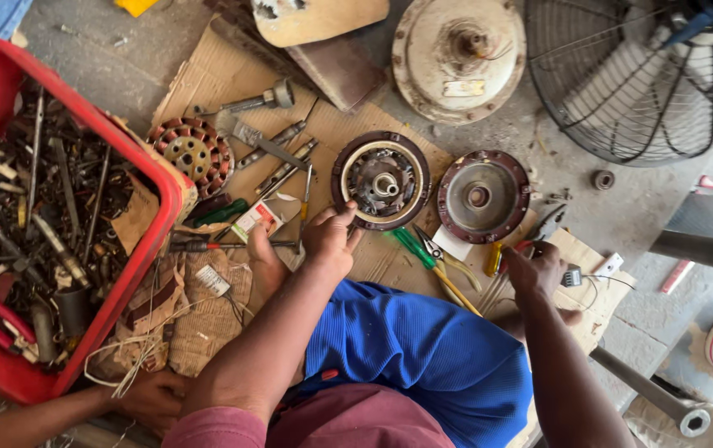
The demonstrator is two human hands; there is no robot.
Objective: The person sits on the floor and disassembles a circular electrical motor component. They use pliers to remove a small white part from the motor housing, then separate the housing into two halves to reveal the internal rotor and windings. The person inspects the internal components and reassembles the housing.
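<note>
In the centre of the frame the left hand [329, 236] has its fingertips on the rim of the round motor part [381, 179], which lies on the cardboard [223, 75]. At lower right the right hand [536, 270] is closed w/ fingers around red-handled pliers [543, 228]. Another person's hand [153, 398] rests at the bottom left, near the red box [161, 207] of tools, approx. below it.

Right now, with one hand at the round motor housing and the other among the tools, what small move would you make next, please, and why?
Probably steady the motor housing with the left hand, since its fingertips only touch the rim, while the right hand closes on the pliers.
</note>
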